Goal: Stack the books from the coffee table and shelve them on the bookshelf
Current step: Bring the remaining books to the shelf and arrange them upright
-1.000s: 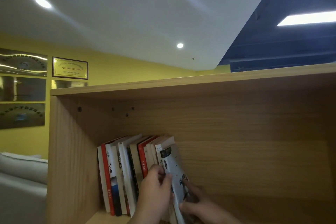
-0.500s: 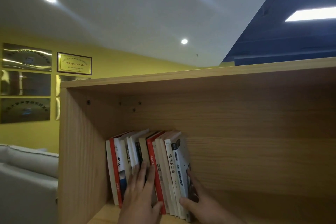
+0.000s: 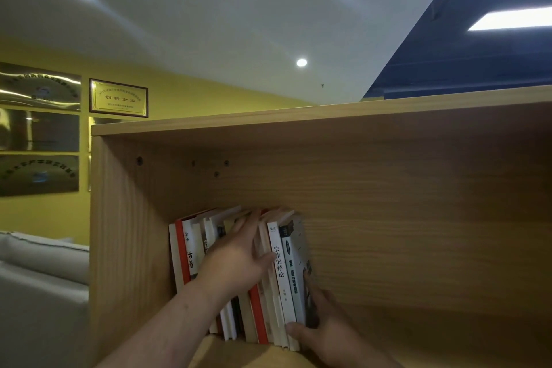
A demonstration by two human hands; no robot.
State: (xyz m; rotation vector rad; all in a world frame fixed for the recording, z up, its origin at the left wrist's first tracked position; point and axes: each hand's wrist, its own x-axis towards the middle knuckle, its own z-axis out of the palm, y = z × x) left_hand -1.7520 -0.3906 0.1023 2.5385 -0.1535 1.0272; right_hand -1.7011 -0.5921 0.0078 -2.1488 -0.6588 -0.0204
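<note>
Several books (image 3: 277, 272) stand upright in a row at the left end of a wooden bookshelf (image 3: 388, 218). Their spines are white, red and grey-blue. My left hand (image 3: 236, 260) lies flat against the spines in the middle of the row, fingers straight and pointing up. My right hand (image 3: 325, 334) is at the right end of the row, its fingers against the cover of the last grey-blue book (image 3: 294, 275) and its thumb at the book's lower front edge. The row leans slightly to the left.
The shelf compartment right of the books is bare wood. The bookshelf's left side panel (image 3: 125, 248) stands close to the row. A grey sofa (image 3: 38, 260) sits at the lower left, and framed plaques (image 3: 118, 98) hang on the yellow wall.
The grey-blue book, held tilted in both hands a second ago, now stands in the row. My left hand has opened and slid up flat on the spines.
</note>
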